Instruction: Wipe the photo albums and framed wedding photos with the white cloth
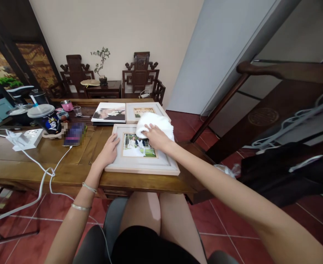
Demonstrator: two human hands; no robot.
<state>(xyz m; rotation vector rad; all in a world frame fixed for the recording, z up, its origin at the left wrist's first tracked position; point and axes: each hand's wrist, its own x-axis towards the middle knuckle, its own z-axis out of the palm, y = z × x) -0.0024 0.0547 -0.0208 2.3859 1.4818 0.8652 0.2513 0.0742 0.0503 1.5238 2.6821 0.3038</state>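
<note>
At the table's near edge (26, 168), right of centre, I see the near picture frame (142, 167) lying flat. My left hand (108, 151) rests open, fingers spread, on its left border, gripping nothing. My right hand (157, 137) presses a white cloth (156, 123) onto its upper right corner, fingers loosely curled over it.

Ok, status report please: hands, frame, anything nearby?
Left hand flat on picture frame. Right hand presses white cloth on it. Second frame just behind.

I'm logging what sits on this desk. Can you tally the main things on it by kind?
Framed pictures: 3 (one under the hands, two behind)
White cloth: 1, under the right hand
Lidded cup: 1
Phone: 1
Power strip: 1
Total: 7
The left hand rests on the near frame.
</note>
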